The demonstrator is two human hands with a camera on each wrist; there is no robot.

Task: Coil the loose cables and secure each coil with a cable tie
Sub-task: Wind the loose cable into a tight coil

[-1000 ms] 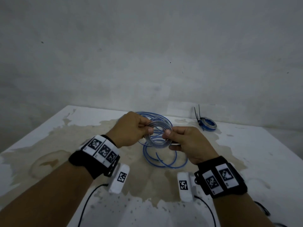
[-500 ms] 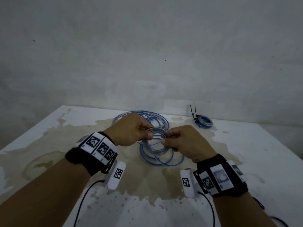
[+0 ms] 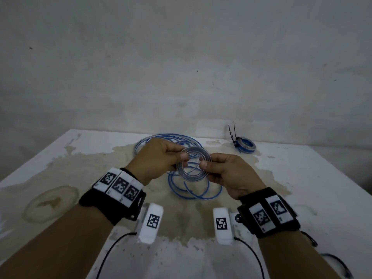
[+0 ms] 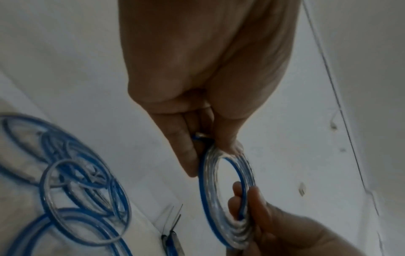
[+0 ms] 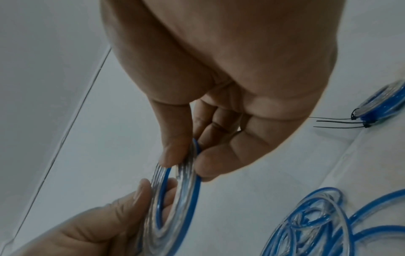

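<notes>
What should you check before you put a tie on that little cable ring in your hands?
1. Left hand pinches the small blue-and-clear cable coil: ok.
2. Right hand pinches its other side: ok.
3. Loops lie flat together: ok.
4. All the cable wound in: not ok; loose blue cable loops lie on the stained white table.
5. Black cable tie ready in a hand: not ok, none is held.
6. Spare tie within reach: cannot tell; the black ties seen are on the tied blue coil by the wall.
</notes>
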